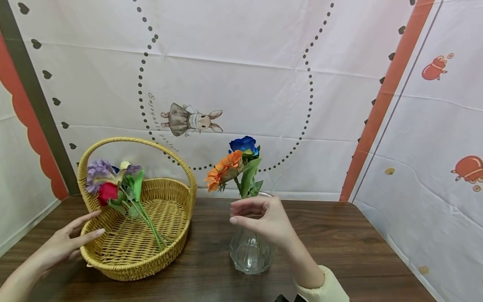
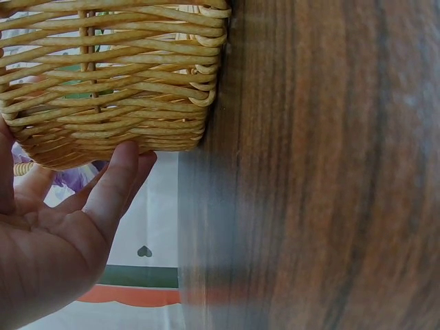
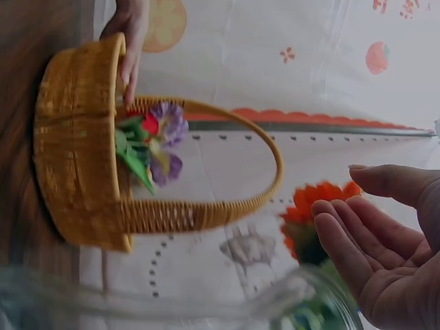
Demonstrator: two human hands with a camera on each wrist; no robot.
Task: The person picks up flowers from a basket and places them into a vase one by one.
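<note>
Just beyond the right fingers [image 1: 250,202], the orange flower [image 1: 225,167]

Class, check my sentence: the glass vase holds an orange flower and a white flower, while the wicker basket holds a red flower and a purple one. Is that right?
Not quite: beside the orange flower in the glass vase stands a blue flower, not a white one, as the head view shows. The wicker basket does hold the red flower and the purple flower.
</note>
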